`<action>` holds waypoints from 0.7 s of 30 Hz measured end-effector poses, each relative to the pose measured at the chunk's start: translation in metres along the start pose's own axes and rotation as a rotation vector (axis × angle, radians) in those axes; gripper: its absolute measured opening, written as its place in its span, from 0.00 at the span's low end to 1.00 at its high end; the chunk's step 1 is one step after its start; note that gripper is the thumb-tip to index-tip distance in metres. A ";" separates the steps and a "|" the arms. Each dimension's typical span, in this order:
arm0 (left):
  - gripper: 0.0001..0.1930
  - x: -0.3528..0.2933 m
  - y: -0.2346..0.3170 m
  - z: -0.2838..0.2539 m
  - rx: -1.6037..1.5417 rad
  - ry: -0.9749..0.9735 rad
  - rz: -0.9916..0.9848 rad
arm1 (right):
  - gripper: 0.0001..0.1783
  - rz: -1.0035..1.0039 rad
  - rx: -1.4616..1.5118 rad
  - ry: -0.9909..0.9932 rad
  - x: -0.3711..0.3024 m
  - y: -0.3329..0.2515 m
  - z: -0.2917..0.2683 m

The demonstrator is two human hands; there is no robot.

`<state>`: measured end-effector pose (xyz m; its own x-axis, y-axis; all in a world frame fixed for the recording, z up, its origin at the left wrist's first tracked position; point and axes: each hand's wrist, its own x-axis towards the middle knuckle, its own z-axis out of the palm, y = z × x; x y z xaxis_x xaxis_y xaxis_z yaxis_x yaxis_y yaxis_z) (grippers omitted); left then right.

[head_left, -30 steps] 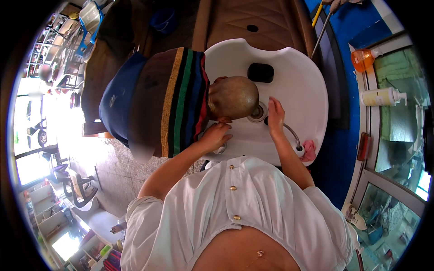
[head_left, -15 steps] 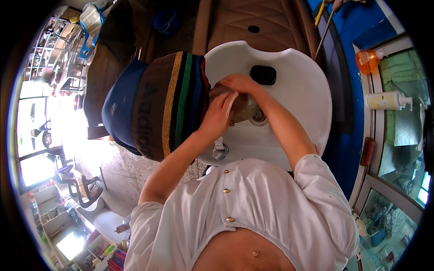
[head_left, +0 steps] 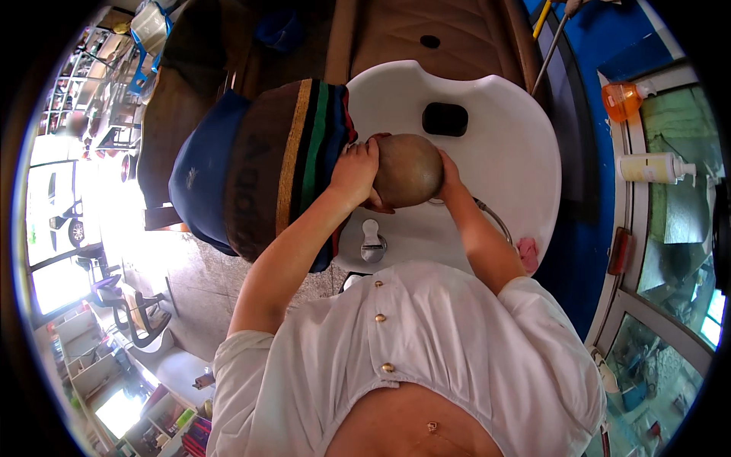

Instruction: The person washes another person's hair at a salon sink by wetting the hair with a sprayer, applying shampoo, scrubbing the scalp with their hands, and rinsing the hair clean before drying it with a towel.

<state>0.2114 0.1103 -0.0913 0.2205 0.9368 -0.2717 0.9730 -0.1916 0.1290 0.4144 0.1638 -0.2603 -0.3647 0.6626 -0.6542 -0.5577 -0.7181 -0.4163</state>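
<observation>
A person's bald head [head_left: 410, 169] lies over the white shampoo basin [head_left: 525, 175], between my two hands. My left hand [head_left: 356, 174] curves against the side of the head nearest the towel, its fingertips partly hidden. Cupped at the opposite side is my right hand [head_left: 451, 177]; most of its fingers go out of sight behind the head. A dark towel [head_left: 259, 164] with gold, green, blue and red stripes covers the person's shoulders, next to blue cloth [head_left: 199, 179].
A chrome tap lever [head_left: 372, 242] stands at the basin's near left. Its hose [head_left: 495, 218] curves past my right forearm, close to a pink cloth [head_left: 527, 254]. A black pad [head_left: 445, 119] sits at the far side. Right, an orange bottle [head_left: 622, 100] and white pump bottle [head_left: 653, 167] stand.
My right hand has moved from the head's far left side to its right side. My left hand has shifted left toward the towel, exposing the crown. The hose and pink cloth now show.
</observation>
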 end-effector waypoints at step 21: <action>0.47 0.011 -0.032 0.003 -1.136 0.183 -0.178 | 0.23 -1.164 -1.475 0.240 -0.138 0.016 0.054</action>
<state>0.1827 0.1257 -0.1008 -0.0165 0.9701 -0.2421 0.3468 0.2327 0.9086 0.4157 0.0719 -0.1426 -0.1586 0.9393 0.3043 0.6274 0.3339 -0.7035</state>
